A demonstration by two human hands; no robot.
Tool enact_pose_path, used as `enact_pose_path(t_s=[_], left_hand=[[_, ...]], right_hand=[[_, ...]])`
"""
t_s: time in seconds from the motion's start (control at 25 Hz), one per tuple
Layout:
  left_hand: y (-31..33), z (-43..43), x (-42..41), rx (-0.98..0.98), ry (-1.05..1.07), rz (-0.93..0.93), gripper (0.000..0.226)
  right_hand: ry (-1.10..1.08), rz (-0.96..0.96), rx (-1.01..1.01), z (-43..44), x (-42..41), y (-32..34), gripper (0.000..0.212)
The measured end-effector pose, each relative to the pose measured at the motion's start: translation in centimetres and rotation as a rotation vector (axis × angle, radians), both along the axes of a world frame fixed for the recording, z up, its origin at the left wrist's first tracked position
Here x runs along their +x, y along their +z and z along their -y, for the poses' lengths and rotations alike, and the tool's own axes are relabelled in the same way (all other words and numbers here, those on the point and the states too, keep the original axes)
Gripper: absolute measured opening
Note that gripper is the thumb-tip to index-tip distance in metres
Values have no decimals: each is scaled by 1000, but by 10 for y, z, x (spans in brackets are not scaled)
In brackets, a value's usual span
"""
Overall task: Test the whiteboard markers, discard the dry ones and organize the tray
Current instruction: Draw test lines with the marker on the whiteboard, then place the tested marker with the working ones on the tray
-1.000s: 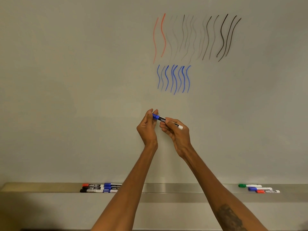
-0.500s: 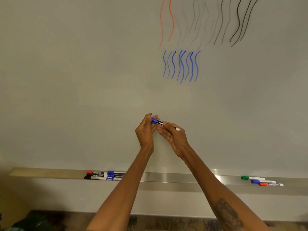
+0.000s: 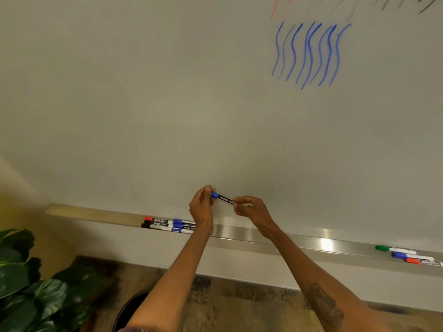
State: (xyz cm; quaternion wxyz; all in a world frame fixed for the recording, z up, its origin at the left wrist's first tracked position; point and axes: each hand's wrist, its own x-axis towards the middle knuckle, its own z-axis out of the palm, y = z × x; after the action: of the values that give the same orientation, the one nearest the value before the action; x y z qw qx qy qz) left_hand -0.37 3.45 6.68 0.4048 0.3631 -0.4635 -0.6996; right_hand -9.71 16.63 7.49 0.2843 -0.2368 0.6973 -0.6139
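Note:
I hold a blue-capped whiteboard marker [image 3: 223,198] level in front of the whiteboard [image 3: 167,104], just above the metal tray [image 3: 263,236]. My left hand [image 3: 201,207] pinches its blue cap end. My right hand [image 3: 251,209] pinches the other end of the black barrel. On the tray's left part lie several markers in a tight group [image 3: 167,225], with red, black and blue caps. At the tray's right end lie a green marker [image 3: 393,249], a blue one [image 3: 411,255] and a red one [image 3: 423,261]. Blue wavy test lines [image 3: 309,53] mark the board.
A dark round bin [image 3: 130,310] stands on the floor below my left forearm. A leafy green plant [image 3: 36,283] fills the lower left corner. Faint red and black strokes run off the top right of the board.
My view has tilted down and to the left, so the floor, bin and plant now show. Both hands have come down with the marker to just above the tray, still holding its two ends.

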Motion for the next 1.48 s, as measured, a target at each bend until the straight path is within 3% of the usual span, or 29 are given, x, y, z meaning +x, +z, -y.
enact_pose_path(t_s=[0.24,0.44,0.8,1.08,1.48], left_hand=[[-66,33,22,6,-38,245,20],[-96,47,41,-57,-191,467,27],[-132,55,45,-303,-341,832,31],[-150,58,39,-511,-510,1036,40],[-162,57,41,-510,-560,1059,47]], right_hand=[[125,-263,271,26,0,-61,20],[98,-418,468,42,1,-106,18],[96,-493,753,37,-10,-159,24],[174,-551,785,50,-9,-182,31],[224,-596,765,57,-5,-196,37]])
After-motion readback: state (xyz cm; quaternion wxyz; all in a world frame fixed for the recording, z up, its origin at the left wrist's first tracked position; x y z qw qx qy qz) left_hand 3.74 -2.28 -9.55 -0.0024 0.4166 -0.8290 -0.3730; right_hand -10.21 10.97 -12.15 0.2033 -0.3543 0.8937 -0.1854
